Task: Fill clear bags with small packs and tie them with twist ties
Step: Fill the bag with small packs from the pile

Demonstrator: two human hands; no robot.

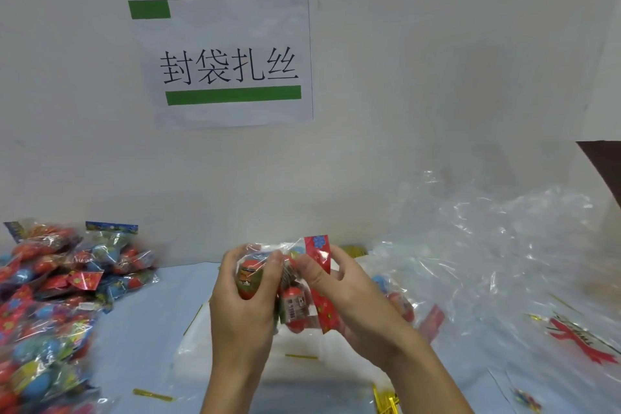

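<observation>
At lower centre of the frame, above the pale blue worktop, a clear bag held up between both hands, already loaded with small red and green packs. Left hand curled round the bag's packed left side, thumb pressed over the front of the packs; right hand gripping the right side, thumb across the film beside the red printed strip, fingers wrapped behind. Long axis of the bag roughly vertical, the red-strip end uppermost and tilted toward upper right, nearer the right hand. Neck apparently not yet gathered or tied, so judged as the closing step about to start. Nearest loose gold twist tie flat on the worktop just below the hands, lying roughly left to right, slightly closer to the right hand; another at lower left. Finished tied bags heaped at left edge, empty clear bags piled at right, a printed sign on the wall above.
</observation>
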